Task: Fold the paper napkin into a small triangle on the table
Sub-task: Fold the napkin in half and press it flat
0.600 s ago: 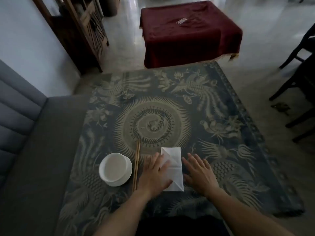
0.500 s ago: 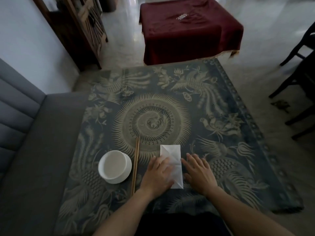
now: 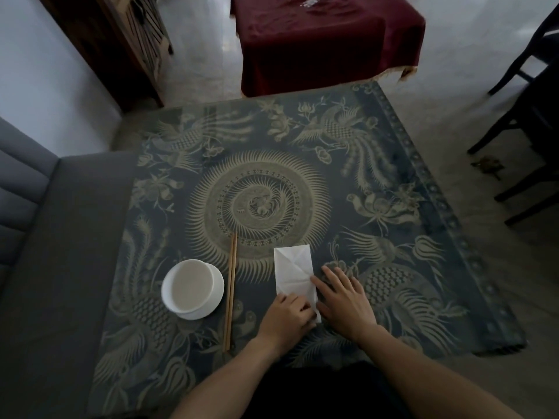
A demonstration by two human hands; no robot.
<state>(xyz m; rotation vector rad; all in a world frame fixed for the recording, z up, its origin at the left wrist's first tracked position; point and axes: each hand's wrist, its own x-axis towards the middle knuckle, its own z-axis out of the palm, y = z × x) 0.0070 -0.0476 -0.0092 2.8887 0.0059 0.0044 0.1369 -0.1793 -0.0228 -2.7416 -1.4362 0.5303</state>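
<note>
Head camera, looking down: a white paper napkin (image 3: 294, 272), folded to a narrow upright rectangle and marked with diagonal creases, lies on a worktop (image 3: 393, 267) covered in a dark cloth patterned with pale birds and a central spiral. The left hand (image 3: 286, 320) sits at the napkin's near end, its fingers (image 3: 298, 300) curled down onto the paper at the lower left corner; whether they pinch the sheet or only press it cannot be told. The right hand (image 3: 344, 300) lies flat and spread beside the napkin's right edge, its fingers (image 3: 331, 275) extended and released, the index tip touching the paper's edge. Both bare forearms reach in from the bottom of the frame. Left of the napkin, a pair of wooden chopsticks (image 3: 231, 290) lies lengthwise, and just beyond them stands a white bowl (image 3: 192, 287). A grey upholstered bench (image 3: 60, 237) borders the worktop on the left. Farther back stands a second table draped in a dark red cloth (image 3: 326, 40).
</note>
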